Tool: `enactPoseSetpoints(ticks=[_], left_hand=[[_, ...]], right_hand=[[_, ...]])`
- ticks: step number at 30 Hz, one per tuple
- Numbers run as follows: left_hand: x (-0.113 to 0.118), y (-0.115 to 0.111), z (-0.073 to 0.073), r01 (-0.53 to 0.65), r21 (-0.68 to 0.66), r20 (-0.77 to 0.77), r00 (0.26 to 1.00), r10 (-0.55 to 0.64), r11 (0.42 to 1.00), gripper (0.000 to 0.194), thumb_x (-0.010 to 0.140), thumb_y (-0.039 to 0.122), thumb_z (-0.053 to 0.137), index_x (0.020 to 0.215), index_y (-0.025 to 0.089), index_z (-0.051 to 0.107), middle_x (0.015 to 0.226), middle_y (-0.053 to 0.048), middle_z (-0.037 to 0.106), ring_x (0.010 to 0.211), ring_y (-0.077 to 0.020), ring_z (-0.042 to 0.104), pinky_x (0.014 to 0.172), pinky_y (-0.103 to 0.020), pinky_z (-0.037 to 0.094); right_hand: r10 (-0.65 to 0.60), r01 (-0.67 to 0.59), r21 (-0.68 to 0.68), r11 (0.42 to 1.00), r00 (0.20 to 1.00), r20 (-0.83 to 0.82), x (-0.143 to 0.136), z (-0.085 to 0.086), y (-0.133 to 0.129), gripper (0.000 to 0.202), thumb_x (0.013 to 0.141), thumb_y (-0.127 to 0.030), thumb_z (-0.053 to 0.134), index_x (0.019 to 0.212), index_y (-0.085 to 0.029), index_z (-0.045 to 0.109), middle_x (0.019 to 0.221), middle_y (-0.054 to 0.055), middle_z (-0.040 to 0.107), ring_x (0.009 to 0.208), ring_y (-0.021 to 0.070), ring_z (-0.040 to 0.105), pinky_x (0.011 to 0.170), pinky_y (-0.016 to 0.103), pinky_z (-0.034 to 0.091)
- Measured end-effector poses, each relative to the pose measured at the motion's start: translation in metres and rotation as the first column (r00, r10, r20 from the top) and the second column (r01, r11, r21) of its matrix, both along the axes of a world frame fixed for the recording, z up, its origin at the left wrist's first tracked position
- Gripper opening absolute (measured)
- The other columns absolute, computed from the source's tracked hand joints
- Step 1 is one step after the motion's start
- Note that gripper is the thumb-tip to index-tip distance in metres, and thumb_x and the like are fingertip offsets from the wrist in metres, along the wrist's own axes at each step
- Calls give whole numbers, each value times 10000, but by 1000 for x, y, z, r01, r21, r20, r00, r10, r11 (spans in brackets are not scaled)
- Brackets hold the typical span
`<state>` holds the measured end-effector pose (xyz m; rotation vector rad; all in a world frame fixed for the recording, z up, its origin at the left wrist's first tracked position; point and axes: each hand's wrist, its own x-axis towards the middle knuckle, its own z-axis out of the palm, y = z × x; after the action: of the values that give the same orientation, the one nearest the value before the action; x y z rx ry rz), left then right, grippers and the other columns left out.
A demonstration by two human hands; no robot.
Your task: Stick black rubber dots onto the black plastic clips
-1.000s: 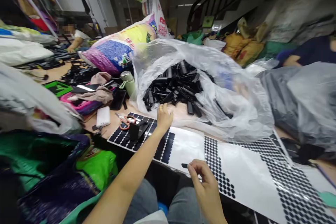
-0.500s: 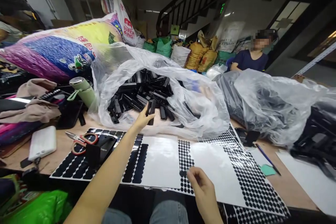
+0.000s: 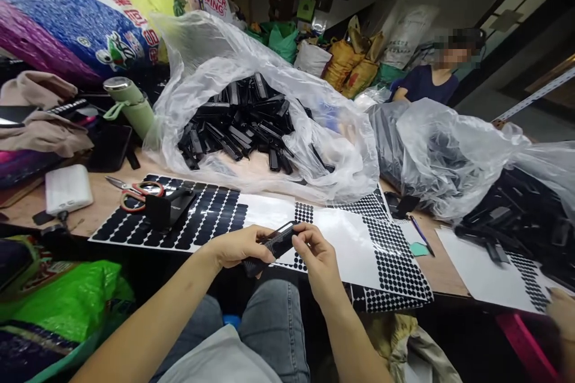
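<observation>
Table [image 3: 99,208]: two hands [image 3: 318,256] holding one black piece [image 3: 283,242].

black part [image 3: 282,242], black-dotted white sheet [image 3: 398,256], pale-green bottle [image 3: 138,115]

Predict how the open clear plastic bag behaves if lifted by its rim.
The bag is probably floppy: it hangs in crumpled folds. The black pieces inside would likely shift or spill, lying loose at its wide mouth. Lifting may feel heavy: many are piled up.
</observation>
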<state>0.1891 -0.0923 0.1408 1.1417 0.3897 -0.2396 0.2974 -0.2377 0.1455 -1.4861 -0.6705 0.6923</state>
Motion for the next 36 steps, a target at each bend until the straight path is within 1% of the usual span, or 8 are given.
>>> enactPoseSetpoints(ticks=[5, 9, 12, 14, 16, 22, 26, 36], left_hand=[[1, -4, -2, 56, -3, -25, 998, -56, 998, 230, 572, 150, 674, 793, 137, 611, 591, 40, 511, 437, -88, 505, 396, -211, 471], [2, -8, -2, 82, -4, -63, 995, -82, 997, 230, 566, 140, 670, 787, 138, 608, 572, 43, 525, 435, -88, 508, 387, -200, 470], [2, -9, -1, 112, -25, -55, 992, -113, 993, 205, 564, 129, 666, 761, 131, 610, 566, 42, 526, 437, -87, 510, 382, -192, 466], [2, -9, -2, 122, -35, -52, 991, -124, 992, 212, 558, 125, 668, 763, 127, 616, 561, 42, 531, 429, -86, 509, 381, -194, 470], [1, -9, -4, 135, -46, -50, 989, -138, 990, 229, 550, 121, 672, 772, 126, 619, 555, 41, 542, 418, -87, 511, 376, -195, 473], [-1, -9, -13, 165, -81, -35, 985, -168, 983, 246, 550, 123, 682, 788, 124, 618, 532, 37, 574, 393, -95, 524, 370, -198, 480], [-2, -11, -13, 157, -82, -44, 986, -161, 984, 252, 543, 114, 677, 787, 120, 619, 513, 36, 582, 385, -99, 526, 365, -196, 477], [-2, -11, -13, 157, -92, -38, 986, -161, 983, 253, 548, 105, 679, 795, 120, 628, 516, 37, 582, 395, -101, 533, 380, -196, 479]], right_hand=[[-78, 77, -40, 996, 997, -25, -9, 0, -11, 243, 727, -387, 613, 637, -179, 524, 1054, 56, 475, 879, 176, 477, 723, 290, 373], [-160, 159, -22, 987, 986, -42, -9, -2, -15, 257, 709, -400, 626, 620, -178, 533, 1051, 67, 481, 967, 203, 462, 743, 296, 369], [-179, 177, -39, 983, 981, -75, -4, -6, -18, 254, 717, -403, 616, 637, -176, 536, 1013, 61, 516, 825, 161, 480, 681, 285, 366], [-163, 159, -46, 986, 981, -100, -1, -8, -20, 241, 720, -400, 613, 669, -173, 551, 980, 54, 539, 675, 115, 445, 616, 274, 354], [-155, 150, -52, 987, 983, -97, 0, -8, -21, 240, 714, -402, 615, 688, -169, 564, 944, 53, 552, 624, 101, 416, 585, 266, 350], [-156, 152, -80, 985, 986, -54, -6, -8, -25, 265, 695, -406, 633, 622, -169, 539, 956, 52, 519, 792, 151, 471, 660, 266, 389], [-157, 153, -73, 985, 986, -54, -8, -10, -25, 255, 696, -396, 635, 628, -169, 540, 958, 51, 502, 862, 171, 475, 717, 284, 400], [-174, 182, -102, 978, 981, 81, -12, -10, -27, 238, 732, -379, 594, 637, -173, 521, 948, 60, 509, 900, 187, 485, 738, 301, 393]])
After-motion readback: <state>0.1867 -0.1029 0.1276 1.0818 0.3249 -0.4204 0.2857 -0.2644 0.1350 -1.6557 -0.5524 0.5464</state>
